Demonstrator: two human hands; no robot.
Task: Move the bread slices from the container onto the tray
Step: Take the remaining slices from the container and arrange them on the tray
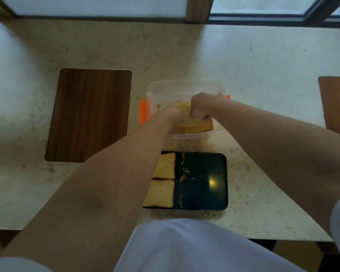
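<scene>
I see both hands meeting over the container [185, 89], a clear plastic tub with orange clips on its left and right sides, standing on the pale stone counter [263, 79] just beyond the tray [202, 181]. My left hand [174, 117] is curled around the left edge of a slice [186, 116] and my right hand [201, 107] is clenched on its right side, so the two grip the same piece of bread between them. That slice is tilted and raised at the near part of the tub. Under it I see more slices [200, 129] lying at the tub's near right corner; I cannot tell how many.

The tray is dark, shiny and strewn with crumbs. Two slices already lie flat on its left part: a far one [165, 165] and a near one [161, 193], touching end to end. My left forearm crosses over their left edges and hides part of them. The tray's right part holds only crumbs and a spot of reflected light.

A dark wooden board [88, 114] lies on the counter to the left of the tub, well apart from it. Another wooden piece [336, 103] shows at the right edge of the view. Windows [98, 5] run along the far side of the counter.
</scene>
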